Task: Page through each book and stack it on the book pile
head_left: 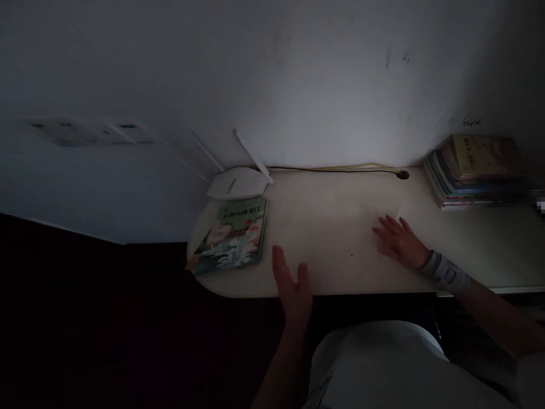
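My left hand (293, 287) is over the front edge of the pale desk (323, 227), thumb apart from the fingers, holding nothing. Just left of it lies a green picture book (234, 236) with white waves on its cover; a small gap separates the two. Farther right, my right hand (400, 241) is low over the desk top with its fingers spread and nothing in them. Whether it touches the surface I cannot tell. A grey band (447, 272) wraps that wrist.
A white router (236, 183) with raised antennas stands behind the book. Thin cables (340, 168) run along the wall to a round hole (402, 175). Stacked books (477, 173) sit at the back right. Wall sockets (93, 132) are at left. The room is dim.
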`<state>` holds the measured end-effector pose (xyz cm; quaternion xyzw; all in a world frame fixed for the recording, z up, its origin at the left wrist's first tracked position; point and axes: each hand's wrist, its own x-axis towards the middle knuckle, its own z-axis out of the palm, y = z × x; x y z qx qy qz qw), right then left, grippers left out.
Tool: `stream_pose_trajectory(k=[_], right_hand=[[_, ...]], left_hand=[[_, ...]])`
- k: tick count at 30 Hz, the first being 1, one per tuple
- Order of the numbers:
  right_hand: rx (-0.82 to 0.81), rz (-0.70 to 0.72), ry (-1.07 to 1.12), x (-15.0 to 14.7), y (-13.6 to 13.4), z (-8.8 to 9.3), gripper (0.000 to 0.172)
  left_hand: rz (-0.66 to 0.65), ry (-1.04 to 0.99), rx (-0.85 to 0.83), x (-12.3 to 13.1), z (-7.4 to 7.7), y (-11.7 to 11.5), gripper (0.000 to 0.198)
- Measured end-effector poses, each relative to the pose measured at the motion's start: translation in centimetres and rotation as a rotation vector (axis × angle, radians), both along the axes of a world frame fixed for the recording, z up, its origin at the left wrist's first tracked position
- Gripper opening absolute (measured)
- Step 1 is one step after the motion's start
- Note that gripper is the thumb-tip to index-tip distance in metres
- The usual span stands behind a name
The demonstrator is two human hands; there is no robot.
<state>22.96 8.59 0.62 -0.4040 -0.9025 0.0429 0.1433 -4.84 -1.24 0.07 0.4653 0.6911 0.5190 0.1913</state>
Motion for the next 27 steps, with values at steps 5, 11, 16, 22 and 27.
stream_pose_trajectory(k=[5,11,16,22,27], right_hand=[[-0.023,-0.026,0.247,-0.5,2.4,-0.3,0.054],[-0.276,-0.359,0.688,1.0,6.2,-1.2,0.072],[-0.43,-0.046,0.909,-0.5,2.9,3.1,0.062],[-0.061,0.024,0.508,-2.9,-1.5,7.1,0.059],[0.157,-0.525,0.154,0.5,0.9,2.2,0.047]], left_hand=[[-0.519,0.883,-0.27,2.3,1.2,1.2,0.055],[-0.631,1.088,-0.397,3.4,0.0,2.3,0.064],[-0.611,1.078,-0.41,3.7,0.4,2.0,0.063],[-0.572,1.043,-0.41,5.7,0.7,1.8,0.055],[-0.519,1.025,-0.426,5.5,0.4,1.6,0.054]])
